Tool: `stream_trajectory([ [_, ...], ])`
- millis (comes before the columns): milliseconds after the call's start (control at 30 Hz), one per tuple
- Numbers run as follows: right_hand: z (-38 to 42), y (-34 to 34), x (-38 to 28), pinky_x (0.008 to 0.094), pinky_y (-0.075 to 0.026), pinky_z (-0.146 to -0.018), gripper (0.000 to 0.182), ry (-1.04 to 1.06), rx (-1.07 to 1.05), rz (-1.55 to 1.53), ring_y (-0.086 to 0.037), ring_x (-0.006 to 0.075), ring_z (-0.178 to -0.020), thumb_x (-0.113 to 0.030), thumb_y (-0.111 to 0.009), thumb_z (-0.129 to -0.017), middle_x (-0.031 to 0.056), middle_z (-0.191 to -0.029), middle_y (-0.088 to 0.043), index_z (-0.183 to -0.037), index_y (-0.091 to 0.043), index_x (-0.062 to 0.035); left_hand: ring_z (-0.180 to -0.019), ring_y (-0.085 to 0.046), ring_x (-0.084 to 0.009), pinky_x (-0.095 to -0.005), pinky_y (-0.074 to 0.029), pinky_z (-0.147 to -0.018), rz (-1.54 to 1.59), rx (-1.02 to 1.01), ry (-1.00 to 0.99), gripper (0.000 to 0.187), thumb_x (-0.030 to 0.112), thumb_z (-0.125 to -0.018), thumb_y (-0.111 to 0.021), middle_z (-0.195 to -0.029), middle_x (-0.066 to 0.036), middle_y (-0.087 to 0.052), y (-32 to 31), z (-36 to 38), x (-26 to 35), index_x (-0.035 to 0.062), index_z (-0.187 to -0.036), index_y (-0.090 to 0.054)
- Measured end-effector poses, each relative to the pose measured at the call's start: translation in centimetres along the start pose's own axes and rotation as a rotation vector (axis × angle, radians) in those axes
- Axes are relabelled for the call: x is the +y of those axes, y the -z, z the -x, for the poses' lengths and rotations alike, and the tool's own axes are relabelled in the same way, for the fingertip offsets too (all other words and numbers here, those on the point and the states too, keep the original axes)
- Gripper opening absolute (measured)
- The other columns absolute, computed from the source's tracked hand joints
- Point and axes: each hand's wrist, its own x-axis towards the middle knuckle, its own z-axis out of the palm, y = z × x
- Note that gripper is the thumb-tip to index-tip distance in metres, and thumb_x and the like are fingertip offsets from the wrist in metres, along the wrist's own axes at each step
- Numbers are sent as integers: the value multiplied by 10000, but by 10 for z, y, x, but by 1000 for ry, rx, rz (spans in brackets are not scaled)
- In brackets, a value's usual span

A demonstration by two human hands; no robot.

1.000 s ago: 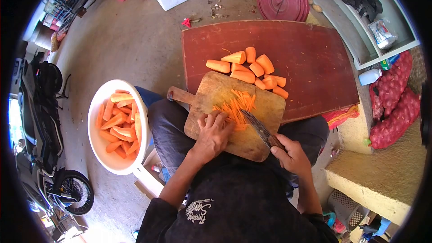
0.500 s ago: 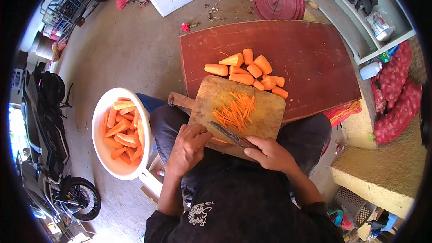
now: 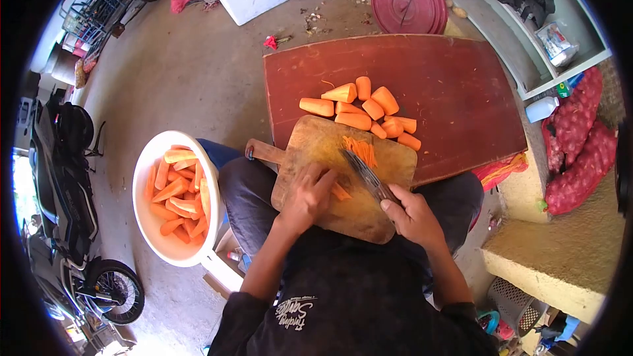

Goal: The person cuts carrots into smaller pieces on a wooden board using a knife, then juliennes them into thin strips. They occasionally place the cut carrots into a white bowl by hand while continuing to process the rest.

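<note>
A wooden cutting board (image 3: 297, 145) with a handle lies across my lap. My right hand (image 3: 412, 217) is wrapped round the handle of a knife (image 3: 362, 170), whose blade points up and left against a pile of carrot strips (image 3: 360, 150). Low on the board, my left hand (image 3: 308, 196) has its fingers bent down beside a small carrot piece (image 3: 340, 192); whether it grips anything is hidden. Several peeled carrot chunks (image 3: 353, 120) sit just beyond the board on the red table (image 3: 455, 86).
To the left stands a white tub (image 3: 140, 207) full of peeled carrots (image 3: 173, 188). A motorcycle (image 3: 72, 224) is at the far left. A shelf (image 3: 504, 46), red net sacks (image 3: 580, 151) and a yellowish ledge (image 3: 547, 257) are on the right.
My left hand has moved right, onto the board. The knife has shifted right and up to the carrot strips, which are now bunched more tightly towards the upper right.
</note>
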Motion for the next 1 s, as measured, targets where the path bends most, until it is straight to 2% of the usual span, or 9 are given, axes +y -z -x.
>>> stream_trajectory([
  [133, 11, -10, -11, 407, -552, -772, 364, 30, -40, 43, -692, 339, -793, -221, -666, -1103, 216, -904, -685, -1353, -634, 42, -1088, -653, -359, -477, -532, -956, 37, 2, -12, 377, 76, -798, -773, -1205, -142, -653, 12, 20, 13, 42, -1172, -738],
  [233, 16, -20, -16, 460, -574, -797, 372, 87, -52, 106, -744, 445, -896, -217, -654, -1105, 264, -988, -732, -1375, -623, 38, -1115, -642, -344, -480, -516, -977, -82, -64, -49, 367, 107, -788, -782, -1212, -131, -653, 13, 20, 17, 40, -1147, -751],
  [333, 19, -27, -20, 525, -586, -832, 405, 110, -79, 209, -743, 498, -999, -238, -649, -1106, 300, -1078, -745, -1412, -604, 24, -1155, -624, -342, -486, -502, -1009, -189, -161, -87, 387, 118, -775, -775, -1235, -138, -650, 13, 16, 21, 25, -1151, -760],
  [467, 32, -28, -27, 563, -587, -848, 435, 82, -99, 342, -739, 508, -1005, -261, -645, -1105, 308, -1105, -747, -1437, -584, 14, -1206, -609, -357, -493, -504, -1039, -220, -230, -107, 441, 107, -753, -751, -1268, -160, -640, 9, 16, 20, -2, -1180, -766],
  [533, 38, -24, -36, 570, -585, -848, 434, 18, -135, 336, -737, 513, -1002, -266, -641, -1107, 309, -1103, -749, -1431, -584, 17, -1218, -609, -365, -498, -508, -1053, -200, -177, -118, 445, 111, -754, -747, -1273, -164, -643, 7, 19, 18, -5, -1183, -769],
  [633, 28, -28, -31, 533, -577, -820, 386, 9, -130, 362, -727, 510, -972, -226, -667, -1085, 299, -1072, -729, -1396, -601, -7, -1221, -614, -368, -505, -516, -1059, -168, -114, -125, 443, 109, -752, -743, -1277, -162, -650, 3, 21, 16, -8, -1178, -776],
  [833, 14, -29, -25, 546, -568, -825, 388, 131, -86, 354, -717, 519, -979, -250, -645, -1093, 311, -1023, -725, -1379, -608, 10, -1171, -634, -363, -486, -534, -1018, -171, -50, -130, 410, 95, -759, -736, -1226, -148, -664, 1, 19, 18, -12, -1152, -781],
  [933, 25, -25, -29, 543, -572, -827, 391, -2, -150, 372, -718, 523, -987, -250, -636, -1099, 313, -1024, -726, -1384, -608, 17, -1156, -636, -361, -481, -535, -993, -153, -39, -133, 407, 93, -760, -737, -1199, -149, -661, -1, 22, 16, -19, -1150, -773],
  [1000, 12, -34, -17, 567, -575, -844, 399, 108, -95, 363, -719, 537, -982, -236, -641, -1095, 328, -1057, -735, -1387, -605, 34, -1142, -634, -361, -484, -532, -982, -142, -26, -131, 412, 88, -754, -736, -1189, -151, -658, -4, 23, 16, -24, -1149, -765],
])
